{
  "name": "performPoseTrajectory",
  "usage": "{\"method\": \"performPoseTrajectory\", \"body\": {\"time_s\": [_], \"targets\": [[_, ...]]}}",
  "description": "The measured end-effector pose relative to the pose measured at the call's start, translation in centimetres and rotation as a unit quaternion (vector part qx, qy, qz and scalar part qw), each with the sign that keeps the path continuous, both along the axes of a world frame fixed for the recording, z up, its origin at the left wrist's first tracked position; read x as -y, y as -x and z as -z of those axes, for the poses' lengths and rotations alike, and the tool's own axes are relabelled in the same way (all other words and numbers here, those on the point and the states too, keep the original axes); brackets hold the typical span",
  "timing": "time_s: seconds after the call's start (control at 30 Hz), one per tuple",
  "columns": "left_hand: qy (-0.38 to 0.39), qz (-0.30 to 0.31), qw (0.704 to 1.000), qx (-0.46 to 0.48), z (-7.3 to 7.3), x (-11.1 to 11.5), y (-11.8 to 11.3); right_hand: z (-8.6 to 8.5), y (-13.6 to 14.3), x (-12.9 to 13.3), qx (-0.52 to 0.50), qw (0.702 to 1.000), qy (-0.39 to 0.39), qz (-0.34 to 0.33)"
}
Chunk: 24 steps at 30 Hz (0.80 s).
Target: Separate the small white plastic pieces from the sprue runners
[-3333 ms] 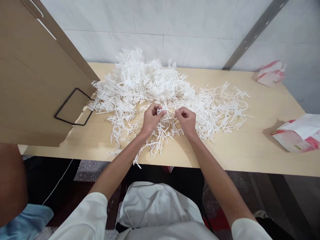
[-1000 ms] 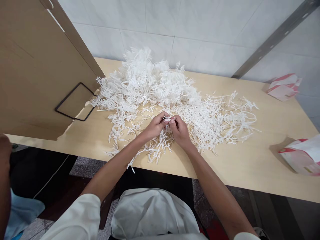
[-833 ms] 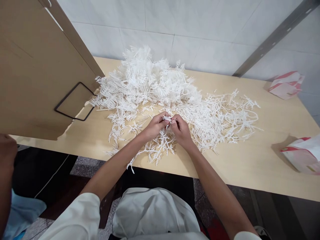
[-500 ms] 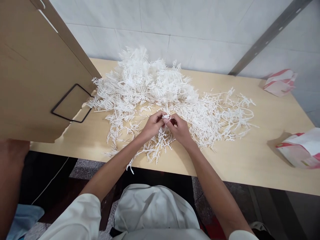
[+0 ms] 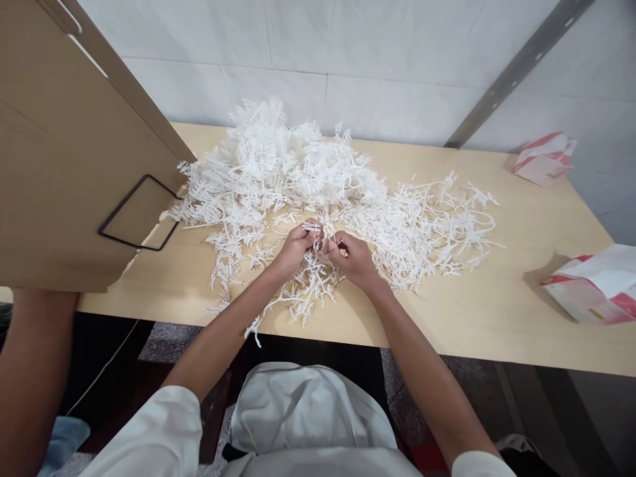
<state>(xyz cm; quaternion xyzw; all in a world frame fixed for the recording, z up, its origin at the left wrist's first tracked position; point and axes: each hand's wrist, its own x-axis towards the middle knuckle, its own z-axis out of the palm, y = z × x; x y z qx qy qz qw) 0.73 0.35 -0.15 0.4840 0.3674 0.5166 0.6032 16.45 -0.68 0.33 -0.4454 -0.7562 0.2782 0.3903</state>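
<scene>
My left hand (image 5: 299, 246) is closed, pinching several thin white plastic sticks (image 5: 311, 227) that poke out between thumb and fingers. A little to its right, my right hand (image 5: 350, 255) is also closed in a pinch, with a small white branching piece (image 5: 339, 244) at its fingertips. White branched plastic strands (image 5: 311, 288) lie beneath both hands, and one runs down over the table's front edge. Behind the hands rises a big heap of small white plastic pieces (image 5: 298, 159). More long, twiggy strands (image 5: 464, 222) spread out on the right.
A large cardboard panel (image 5: 74, 165) with a black wire frame (image 5: 142, 212) stands at the left. Two red-and-white paper bags, one behind (image 5: 544, 159) and one in front (image 5: 596, 285), sit on the right of the wooden table (image 5: 477, 324). Another person's arm (image 5: 37, 371) shows at lower left.
My hands have come apart slightly, the left now showing a row of white sticks in its fingers. The other person's arm at lower left has moved further into view.
</scene>
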Motion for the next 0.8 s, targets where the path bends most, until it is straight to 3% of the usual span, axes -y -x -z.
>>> {"method": "performPoseTrajectory", "body": {"time_s": [0.1,0.27,0.5,0.8], "targets": [[-0.027,-0.014,0.999,-0.025,-0.3,-0.1,0.2,0.1,0.2,0.0,-0.032,0.999,-0.009,0.031],[-0.065,-0.022,0.993,-0.094,-1.0,0.3,0.1,0.1,0.4,-0.1,-0.121,0.992,0.047,0.007],[-0.103,-0.04,0.973,-0.201,-1.7,0.9,-0.2,-0.2,0.3,0.2,-0.056,0.995,0.018,0.083],[-0.041,0.03,0.993,-0.108,-1.4,0.9,-0.5,-0.3,-0.2,0.0,0.005,0.998,-0.036,0.045]]}}
